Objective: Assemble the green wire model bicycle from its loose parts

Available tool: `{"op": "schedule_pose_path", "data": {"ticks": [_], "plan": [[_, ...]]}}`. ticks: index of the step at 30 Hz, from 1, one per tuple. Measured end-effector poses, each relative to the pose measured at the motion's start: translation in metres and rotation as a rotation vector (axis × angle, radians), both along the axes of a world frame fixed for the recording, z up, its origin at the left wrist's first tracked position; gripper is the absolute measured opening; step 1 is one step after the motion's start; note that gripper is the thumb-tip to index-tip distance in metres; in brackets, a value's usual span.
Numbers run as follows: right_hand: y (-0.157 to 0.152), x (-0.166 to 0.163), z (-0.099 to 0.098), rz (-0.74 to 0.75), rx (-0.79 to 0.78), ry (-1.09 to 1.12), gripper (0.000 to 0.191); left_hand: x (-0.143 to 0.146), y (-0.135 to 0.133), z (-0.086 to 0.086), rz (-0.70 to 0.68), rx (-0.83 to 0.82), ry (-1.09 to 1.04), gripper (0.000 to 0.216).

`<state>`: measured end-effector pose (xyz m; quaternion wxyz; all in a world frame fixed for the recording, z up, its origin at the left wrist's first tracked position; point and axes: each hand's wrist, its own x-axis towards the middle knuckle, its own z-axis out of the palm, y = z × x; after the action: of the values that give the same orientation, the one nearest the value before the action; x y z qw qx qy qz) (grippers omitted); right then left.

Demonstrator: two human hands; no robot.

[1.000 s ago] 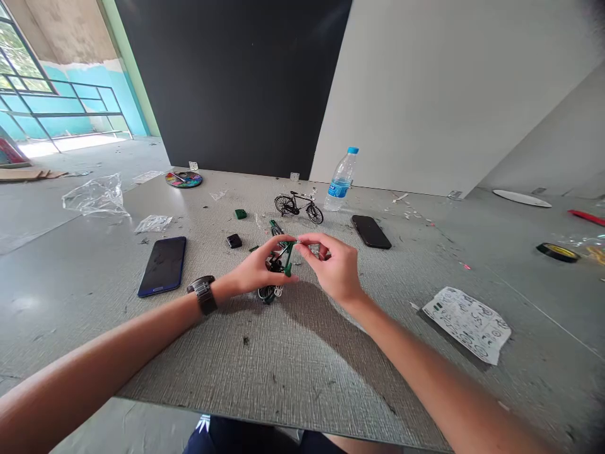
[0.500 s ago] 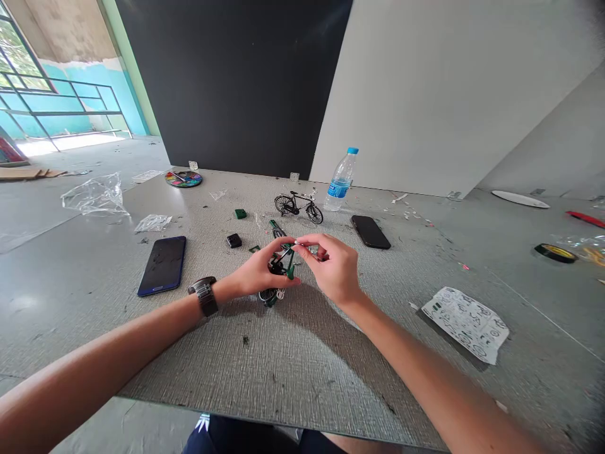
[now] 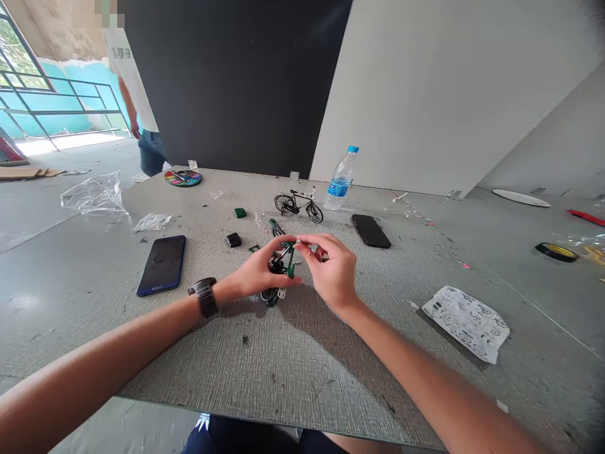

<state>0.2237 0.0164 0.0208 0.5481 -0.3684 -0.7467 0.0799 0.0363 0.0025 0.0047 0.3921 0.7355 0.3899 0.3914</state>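
My left hand (image 3: 258,272), with a dark watch on its wrist, grips a small green model bicycle (image 3: 280,268) that stands on end on the grey board (image 3: 302,366). My right hand (image 3: 331,268) pinches at the top of that green bicycle with thumb and forefinger. Whether a small part lies between those fingertips is too small to tell. A finished black model bicycle (image 3: 299,205) stands further back on the board.
A blue phone (image 3: 162,265) lies to the left and a black phone (image 3: 370,231) to the right. A water bottle (image 3: 341,179), small green and black parts (image 3: 234,239), an instruction sheet (image 3: 466,323) and tape (image 3: 553,252) lie around. A person (image 3: 135,94) stands at back left.
A person in a white shirt has come into view at the back left. My hands stay on the green bicycle, the right fingers shifting slightly at its top.
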Motion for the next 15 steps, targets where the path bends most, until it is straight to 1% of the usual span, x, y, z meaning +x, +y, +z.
{"op": "schedule_pose_path", "data": {"ticks": [4, 8, 15], "plan": [[0.0003, -0.0011, -0.0014, -0.012, -0.047, 0.042, 0.013, 0.0021, -0.0012, 0.0026, 0.048, 0.045, 0.003, 0.08], [0.0005, -0.0012, -0.0026, 0.006, -0.097, 0.058, 0.015, 0.0041, -0.0029, 0.0047, 0.103, 0.105, 0.058, 0.078], [0.0013, -0.0021, -0.0055, 0.03, -0.162, 0.089, 0.019, 0.0059, -0.0026, 0.0023, 0.11, 0.17, 0.09, 0.076]]}}
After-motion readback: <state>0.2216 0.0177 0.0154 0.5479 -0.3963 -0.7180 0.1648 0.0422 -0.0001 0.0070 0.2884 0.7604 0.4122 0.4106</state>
